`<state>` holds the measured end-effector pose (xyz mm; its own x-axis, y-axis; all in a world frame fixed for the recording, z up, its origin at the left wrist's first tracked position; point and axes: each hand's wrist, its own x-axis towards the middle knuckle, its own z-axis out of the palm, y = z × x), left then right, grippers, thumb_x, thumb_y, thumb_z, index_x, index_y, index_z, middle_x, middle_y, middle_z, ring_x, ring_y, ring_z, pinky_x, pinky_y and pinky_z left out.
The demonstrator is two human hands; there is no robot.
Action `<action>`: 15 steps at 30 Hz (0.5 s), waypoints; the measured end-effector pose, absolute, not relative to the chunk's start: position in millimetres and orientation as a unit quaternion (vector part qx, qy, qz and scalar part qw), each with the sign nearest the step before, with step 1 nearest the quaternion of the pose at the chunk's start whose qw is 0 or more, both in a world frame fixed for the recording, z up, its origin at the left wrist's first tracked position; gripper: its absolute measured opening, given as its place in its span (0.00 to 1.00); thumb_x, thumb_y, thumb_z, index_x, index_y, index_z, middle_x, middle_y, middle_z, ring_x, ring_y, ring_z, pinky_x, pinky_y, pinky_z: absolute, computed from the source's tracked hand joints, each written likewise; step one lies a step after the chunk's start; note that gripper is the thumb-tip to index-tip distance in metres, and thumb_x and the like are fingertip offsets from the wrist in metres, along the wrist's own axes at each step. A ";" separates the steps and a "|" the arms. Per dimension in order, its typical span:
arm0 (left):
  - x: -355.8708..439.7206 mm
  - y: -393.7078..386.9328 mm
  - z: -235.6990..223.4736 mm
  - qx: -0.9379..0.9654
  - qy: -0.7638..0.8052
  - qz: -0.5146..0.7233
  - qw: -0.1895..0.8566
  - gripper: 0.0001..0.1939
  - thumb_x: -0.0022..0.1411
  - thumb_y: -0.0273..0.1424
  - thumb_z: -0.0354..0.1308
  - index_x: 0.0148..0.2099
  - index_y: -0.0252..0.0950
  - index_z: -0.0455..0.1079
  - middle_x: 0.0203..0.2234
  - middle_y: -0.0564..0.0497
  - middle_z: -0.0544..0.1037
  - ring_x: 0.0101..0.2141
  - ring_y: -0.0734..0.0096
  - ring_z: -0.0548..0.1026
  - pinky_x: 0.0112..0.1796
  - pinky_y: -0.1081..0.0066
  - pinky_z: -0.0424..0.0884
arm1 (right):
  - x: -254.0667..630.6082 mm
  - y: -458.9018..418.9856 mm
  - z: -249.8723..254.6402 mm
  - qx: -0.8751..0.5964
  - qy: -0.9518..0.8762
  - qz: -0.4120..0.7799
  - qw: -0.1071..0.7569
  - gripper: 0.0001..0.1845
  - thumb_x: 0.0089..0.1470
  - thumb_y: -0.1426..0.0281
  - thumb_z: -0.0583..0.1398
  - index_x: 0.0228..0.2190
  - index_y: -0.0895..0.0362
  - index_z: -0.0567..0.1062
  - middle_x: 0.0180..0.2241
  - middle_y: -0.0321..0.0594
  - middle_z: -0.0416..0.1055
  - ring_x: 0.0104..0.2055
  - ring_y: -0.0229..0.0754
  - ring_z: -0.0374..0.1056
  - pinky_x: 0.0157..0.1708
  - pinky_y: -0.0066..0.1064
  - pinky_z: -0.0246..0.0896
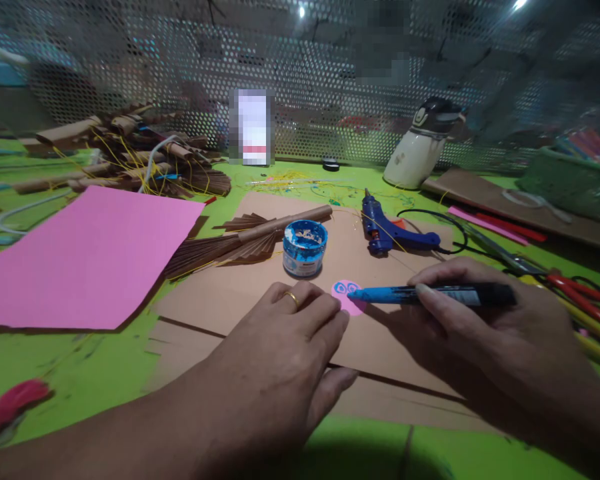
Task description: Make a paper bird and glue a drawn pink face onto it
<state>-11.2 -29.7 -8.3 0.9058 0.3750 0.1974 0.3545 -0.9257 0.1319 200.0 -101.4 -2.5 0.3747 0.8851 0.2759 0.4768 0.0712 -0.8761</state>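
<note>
My right hand point(485, 333) grips a black marker point(445, 294) whose front part is coated in blue paint. Its tip touches a small pink paper circle point(353, 307), where two blue rounded eye shapes are drawn. My left hand point(300, 333), with a ring on one finger, rests on the brown cardboard point(400, 347). Its bent fingers press at the circle's left edge, and the thumb lies apart from them. Just behind the circle stands an open jar of blue paint point(305, 250), paint smeared around its rim.
A blue glue gun point(390, 230) lies behind my right hand, beside scissors point(575, 287). Pink paper point(90, 260) covers the left. Folded brown paper pieces point(130, 153) are piled behind it. A white bottle point(415, 147) and a lit phone point(254, 127) stand by the perforated metal panel point(310, 73).
</note>
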 end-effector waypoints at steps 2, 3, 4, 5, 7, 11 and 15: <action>-11.4 -29.3 -8.6 0.975 0.186 0.109 0.046 0.20 0.69 0.39 0.47 0.55 0.33 0.67 0.49 0.43 0.73 0.49 0.54 0.66 0.46 0.53 0.63 | 201.6 -102.1 -1.6 -0.664 -0.538 0.168 0.492 0.05 0.52 0.66 0.63 0.27 0.53 0.75 0.20 0.32 0.71 0.20 0.36 0.66 0.17 0.24 0.62; -11.2 -29.0 -8.8 0.975 0.185 0.110 0.045 0.20 0.69 0.39 0.47 0.55 0.32 0.67 0.49 0.43 0.73 0.49 0.54 0.65 0.46 0.53 0.63 | 202.3 -102.5 -1.1 -0.667 -0.546 0.157 0.482 0.05 0.51 0.66 0.64 0.27 0.53 0.75 0.21 0.32 0.72 0.20 0.36 0.66 0.17 0.24 0.62; -11.0 -28.6 -9.1 0.975 0.186 0.114 0.043 0.20 0.69 0.39 0.47 0.55 0.32 0.67 0.49 0.43 0.73 0.49 0.53 0.65 0.46 0.53 0.63 | 202.9 -102.9 -0.7 -0.667 -0.551 0.154 0.476 0.05 0.51 0.66 0.63 0.26 0.53 0.74 0.21 0.33 0.72 0.20 0.36 0.66 0.17 0.24 0.61; -10.7 -28.4 -9.4 0.975 0.186 0.119 0.041 0.20 0.69 0.39 0.47 0.55 0.32 0.67 0.49 0.43 0.73 0.48 0.53 0.65 0.46 0.53 0.63 | 203.4 -103.2 -0.6 -0.668 -0.552 0.156 0.474 0.05 0.52 0.66 0.63 0.26 0.53 0.74 0.20 0.32 0.71 0.20 0.36 0.66 0.17 0.24 0.61; -10.3 -28.1 -10.2 0.974 0.183 0.124 0.040 0.20 0.68 0.39 0.48 0.55 0.32 0.67 0.48 0.43 0.73 0.48 0.54 0.66 0.46 0.53 0.63 | 204.0 -104.0 -0.9 -0.666 -0.552 0.160 0.476 0.06 0.52 0.66 0.63 0.26 0.53 0.74 0.20 0.33 0.71 0.19 0.36 0.65 0.16 0.25 0.60; -10.3 -28.7 -11.4 0.975 0.183 0.123 0.040 0.20 0.69 0.39 0.48 0.55 0.32 0.67 0.48 0.43 0.73 0.48 0.54 0.66 0.46 0.54 0.63 | 205.2 -104.0 -1.1 -0.670 -0.561 0.144 0.464 0.05 0.52 0.66 0.63 0.26 0.53 0.74 0.22 0.34 0.72 0.21 0.40 0.69 0.17 0.27 0.62; -10.9 -29.1 -11.4 0.975 0.180 0.125 0.043 0.20 0.69 0.39 0.47 0.54 0.32 0.68 0.48 0.43 0.73 0.48 0.54 0.66 0.45 0.54 0.63 | 205.7 -101.3 1.5 -0.671 -0.562 0.122 0.468 0.05 0.52 0.68 0.62 0.25 0.51 0.74 0.21 0.33 0.72 0.19 0.39 0.67 0.17 0.28 0.63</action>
<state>-10.9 -29.1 -11.4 0.9041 0.3618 0.2273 0.3403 -0.9314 0.1290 205.7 -101.3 1.5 0.3383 0.8689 0.3613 0.6400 0.0690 -0.7653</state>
